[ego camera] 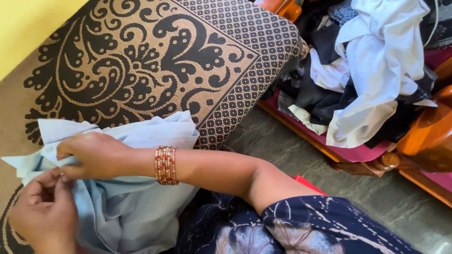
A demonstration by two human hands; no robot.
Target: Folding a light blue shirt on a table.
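A light blue garment [127, 207] lies crumpled on a patterned brown and black mat [141, 61] at the lower left. My right hand [94, 153], with red and gold bangles [165, 164] on the wrist, reaches across and pinches a fold of the garment near its collar. My left hand [42, 211] sits just below it at the bottom left corner, fingers closed on the same edge of the cloth. The two hands nearly touch. My lap in a dark blue printed dress [306, 230] fills the bottom middle.
A pile of white, black and checked clothes [372, 61] is heaped on a wooden seat with a pink cushion [358, 153] at the upper right. An orange-brown wooden armrest [428, 136] juts out at the right. Grey stone floor [292, 155] runs between mat and seat. A yellow wall [28, 23] stands at the upper left.
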